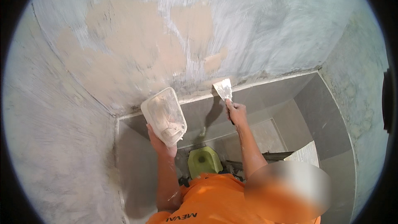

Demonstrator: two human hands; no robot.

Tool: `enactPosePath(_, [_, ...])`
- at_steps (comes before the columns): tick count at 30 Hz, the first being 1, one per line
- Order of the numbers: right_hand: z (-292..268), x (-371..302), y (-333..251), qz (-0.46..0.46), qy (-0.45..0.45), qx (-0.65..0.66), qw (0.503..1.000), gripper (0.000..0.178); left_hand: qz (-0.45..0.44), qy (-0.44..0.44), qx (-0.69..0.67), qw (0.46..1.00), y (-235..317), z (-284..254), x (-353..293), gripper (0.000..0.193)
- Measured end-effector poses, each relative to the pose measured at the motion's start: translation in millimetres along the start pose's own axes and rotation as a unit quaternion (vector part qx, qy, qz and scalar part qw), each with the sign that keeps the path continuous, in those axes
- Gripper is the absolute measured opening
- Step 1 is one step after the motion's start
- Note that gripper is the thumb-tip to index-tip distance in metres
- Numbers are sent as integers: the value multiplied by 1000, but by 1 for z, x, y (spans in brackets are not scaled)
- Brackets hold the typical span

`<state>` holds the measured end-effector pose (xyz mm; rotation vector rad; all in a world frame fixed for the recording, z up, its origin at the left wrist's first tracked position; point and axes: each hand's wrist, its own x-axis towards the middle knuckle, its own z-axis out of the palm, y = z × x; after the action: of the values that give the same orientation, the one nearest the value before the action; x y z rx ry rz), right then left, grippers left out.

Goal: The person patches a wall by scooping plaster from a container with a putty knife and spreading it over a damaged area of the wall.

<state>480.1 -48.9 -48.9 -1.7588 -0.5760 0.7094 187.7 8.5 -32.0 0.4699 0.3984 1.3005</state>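
My left hand (165, 146) grips a whitish plastic tub (164, 110) from below, its fingers mostly hidden behind it. The tub is tilted with its inside in view, and pale beige putty is smeared over its lower part. In my right hand (236, 113) is a putty knife (224, 88), the fingers wrapped round its dark handle. Its blade points up toward the wall and is coated with pale putty. The blade is close to the bottom edge of the wall (290, 20); whether it touches cannot be told. Smooth beige putty patches (132, 37) cover the wall's left and middle.
Grey tiles (331, 116) line the lower walls, with a pale ledge along their top edge. A green squat toilet (204, 161) is set in the floor below my hands. To the right stands a whitish board (306, 154). A grey plastered side wall (54, 128) rises at left.
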Motion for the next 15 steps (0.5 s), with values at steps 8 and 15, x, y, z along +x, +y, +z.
enactPosePath(8, [-15, -13, -60, -78, 2, 148, 986, 45, -18, 7, -28, 999, 4, 7, -6, 64])
enactPosePath(15, [14, 0, -112, -124, -46, 149, 980, 47, -3, 33, -34, 999, 5, -4, -10, 64])
